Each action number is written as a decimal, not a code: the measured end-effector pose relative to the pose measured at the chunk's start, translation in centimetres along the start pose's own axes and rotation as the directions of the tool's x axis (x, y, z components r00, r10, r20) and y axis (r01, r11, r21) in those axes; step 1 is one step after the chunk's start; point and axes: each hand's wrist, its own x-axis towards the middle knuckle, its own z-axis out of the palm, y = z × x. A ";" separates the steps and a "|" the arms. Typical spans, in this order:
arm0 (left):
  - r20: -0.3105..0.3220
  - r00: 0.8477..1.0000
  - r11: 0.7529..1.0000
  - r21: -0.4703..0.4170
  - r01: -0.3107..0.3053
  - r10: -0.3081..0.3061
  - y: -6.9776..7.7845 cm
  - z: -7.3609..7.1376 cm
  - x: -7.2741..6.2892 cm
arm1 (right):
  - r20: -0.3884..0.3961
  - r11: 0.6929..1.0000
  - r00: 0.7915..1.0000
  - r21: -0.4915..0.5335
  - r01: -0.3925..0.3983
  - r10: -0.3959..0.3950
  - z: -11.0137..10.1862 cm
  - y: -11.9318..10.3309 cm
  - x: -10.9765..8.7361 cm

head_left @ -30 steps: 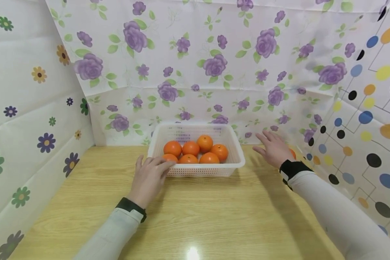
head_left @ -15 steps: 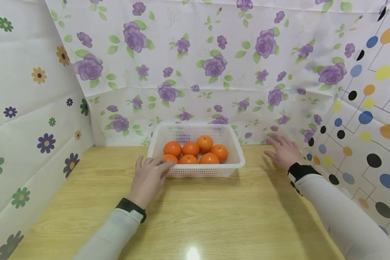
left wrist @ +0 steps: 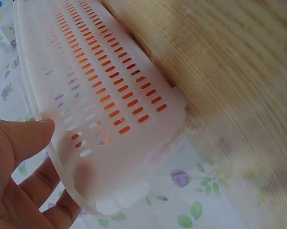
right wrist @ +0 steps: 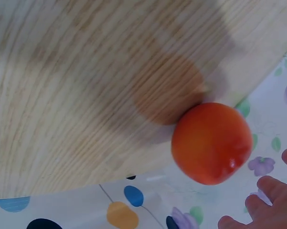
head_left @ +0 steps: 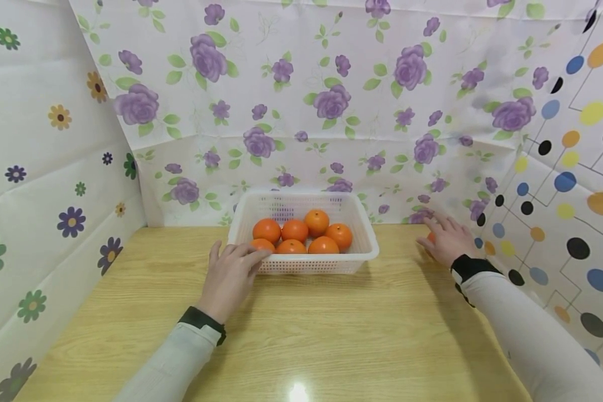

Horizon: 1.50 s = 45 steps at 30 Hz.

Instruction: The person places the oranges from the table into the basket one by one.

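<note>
In the head view, a white perforated plastic basket (head_left: 311, 266) stands on the table with several oranges (head_left: 316, 222) inside. My left hand (head_left: 228, 279) pinches its near left corner; in the left wrist view the thumb (left wrist: 36, 136) presses the outer wall by the rim, and the fingers curl behind it. On the right, my right hand (head_left: 449, 243) hovers with spread, relaxed fingers around a single orange (head_left: 431, 238), mostly hidden beneath the hand. From the right wrist, this orange (right wrist: 211, 143) sits on the wood, with the fingertips (right wrist: 267, 183) apart from it.
The wooden table (head_left: 301, 324) ends at a back cloth (head_left: 301, 111) with purple roses. A flowered cloth (head_left: 55, 195) rises on the left, a dotted cloth (head_left: 573, 184) on the right, close to my right forearm.
My right hand has moved right over the single orange, which showed at the hand's right side, then was hidden, and now peeks out at its left. Left hand and basket stay put.
</note>
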 end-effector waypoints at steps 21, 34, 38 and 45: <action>0.014 1.000 1.000 0.018 0.008 -0.008 -0.1 0.0 0.0 | 0.028 0.995 0.995 0.019 -0.098 0.098 1.2 1.9 -1.2; 0.004 1.000 1.000 0.013 -0.005 0.005 -0.2 0.0 -0.1 | 0.085 0.985 0.987 0.095 -0.142 0.134 2.3 2.9 -1.0; -0.002 1.000 1.000 0.015 -0.015 0.015 -0.3 0.0 -0.1 | 0.062 0.986 0.990 0.102 -0.135 0.130 2.6 2.9 -0.9; 0.001 1.000 1.000 0.015 -0.013 0.013 -0.3 0.0 -0.1 | 0.031 0.985 0.990 0.098 -0.140 0.138 2.8 2.6 -0.8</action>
